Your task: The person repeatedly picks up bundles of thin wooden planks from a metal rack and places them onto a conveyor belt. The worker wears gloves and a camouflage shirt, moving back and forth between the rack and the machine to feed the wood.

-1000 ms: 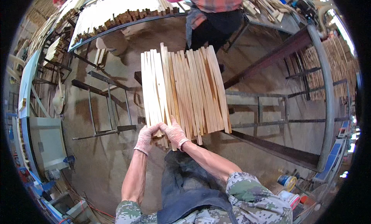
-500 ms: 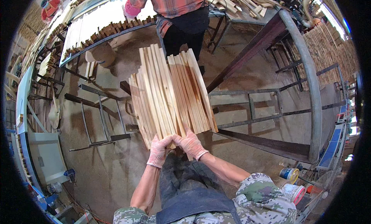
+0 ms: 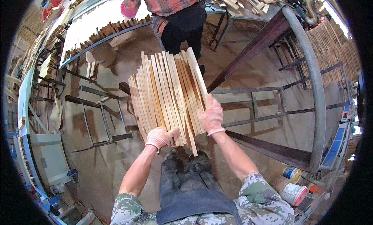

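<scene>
A layer of long pale wooden strips (image 3: 167,93) lies side by side in front of me, a few of them darker brown. Their far ends are staggered, and one strip (image 3: 191,141) juts out toward me past the others. At the near left ends, my left hand (image 3: 159,138), in a pinkish-white knit glove, is closed on the strips with its thumb toward the right. My right hand (image 3: 211,115), gloved alike, grips the right edge of the layer, its thumb on top and its other fingers partly hidden along the side.
Metal rails (image 3: 256,50) and a curved pipe (image 3: 311,77) flank the strips on the right. Across from me a co-worker in a plaid shirt (image 3: 167,3) stands by a table of strips (image 3: 97,25). Low metal frames (image 3: 103,116) stand left; buckets (image 3: 293,194) sit lower right.
My hands have parted: the right moved up and right to the layer's edge, the left slightly down and left. The raised strips on top now lie more evenly among the rest.
</scene>
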